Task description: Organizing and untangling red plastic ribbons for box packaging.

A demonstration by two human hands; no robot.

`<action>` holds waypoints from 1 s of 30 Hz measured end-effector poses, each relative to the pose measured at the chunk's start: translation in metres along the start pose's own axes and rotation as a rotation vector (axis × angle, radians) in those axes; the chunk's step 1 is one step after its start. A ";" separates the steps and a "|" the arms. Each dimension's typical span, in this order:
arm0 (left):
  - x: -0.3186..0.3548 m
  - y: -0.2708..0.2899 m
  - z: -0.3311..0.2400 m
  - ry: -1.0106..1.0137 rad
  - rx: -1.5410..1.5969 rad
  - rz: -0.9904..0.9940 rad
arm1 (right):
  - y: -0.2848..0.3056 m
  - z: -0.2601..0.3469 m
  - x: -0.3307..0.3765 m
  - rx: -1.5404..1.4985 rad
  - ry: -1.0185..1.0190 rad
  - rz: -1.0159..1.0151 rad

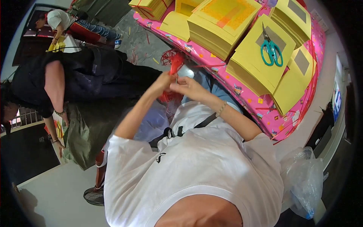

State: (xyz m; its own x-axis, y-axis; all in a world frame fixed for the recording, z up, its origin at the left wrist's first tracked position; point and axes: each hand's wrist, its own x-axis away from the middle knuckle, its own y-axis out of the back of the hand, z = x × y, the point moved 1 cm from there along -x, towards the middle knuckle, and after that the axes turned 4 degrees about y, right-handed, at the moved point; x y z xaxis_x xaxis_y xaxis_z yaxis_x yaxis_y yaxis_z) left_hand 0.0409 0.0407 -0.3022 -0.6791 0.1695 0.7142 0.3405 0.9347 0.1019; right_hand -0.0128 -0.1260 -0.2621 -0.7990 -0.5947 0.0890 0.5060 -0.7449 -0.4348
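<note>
My left hand (pixel 165 82) is closed round a bundle of red plastic string (pixel 176 63), whose loose loops stick out beyond the fist. Close against it, my right hand (pixel 186 86) has its thumb and fingers pinched at the same string. More red strands hang below the hands over my lap. Both hands are in front of my waist, beside the near edge of a table with a pink patterned cover (pixel 242 89). Stacks of yellow card sheets (pixel 219 19) stand on it, and scissors with teal handles (pixel 271 53) lie on one stack.
To my left a person in dark clothes (pixel 87 70) bends over a dark green sheet (pixel 90 126). Another person (pixel 64 22) works farther back beside yellow sheets. Red scraps lie on the grey floor (pixel 145 41). A clear plastic bag (pixel 302 181) hangs at the lower right.
</note>
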 end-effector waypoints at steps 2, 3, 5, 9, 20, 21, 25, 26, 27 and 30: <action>0.029 -0.011 0.011 -0.288 -0.209 -0.089 | 0.024 -0.034 -0.017 0.003 -0.300 0.042; 0.040 -0.011 0.017 -0.290 -0.206 -0.094 | 0.019 -0.034 -0.016 -0.296 -0.393 0.009; 0.061 -0.006 0.025 -0.431 -0.329 -0.287 | 0.002 -0.028 -0.013 -0.568 -0.467 -0.002; 0.099 -0.023 0.006 -0.410 -0.626 -0.346 | -0.022 -0.038 -0.015 -0.494 -0.478 -0.127; 0.155 -0.067 0.050 -0.436 -0.572 -0.302 | 0.030 0.015 -0.032 -0.813 -0.002 -0.452; 0.160 -0.068 0.053 -0.456 -0.544 -0.324 | 0.029 0.022 -0.030 -0.797 0.017 -0.375; 0.159 -0.056 0.090 -0.517 -0.433 -0.311 | 0.021 0.047 -0.020 -0.776 0.109 -0.391; 0.159 -0.052 0.098 -0.506 -0.438 -0.300 | 0.023 0.051 -0.018 -0.764 0.159 -0.392; 0.160 -0.048 0.105 -0.494 -0.445 -0.292 | 0.024 0.054 -0.018 -0.754 0.208 -0.389; 0.159 -0.044 0.120 -0.478 -0.454 -0.313 | 0.011 0.063 -0.012 -0.706 0.171 -0.284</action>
State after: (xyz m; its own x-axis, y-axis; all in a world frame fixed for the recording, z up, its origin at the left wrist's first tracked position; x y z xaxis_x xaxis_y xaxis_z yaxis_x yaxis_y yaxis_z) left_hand -0.1603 0.0646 -0.2763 -0.9632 0.1304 0.2350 0.2496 0.7578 0.6029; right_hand 0.0227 -0.1456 -0.2116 -0.9350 -0.3124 0.1680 -0.0064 -0.4585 -0.8887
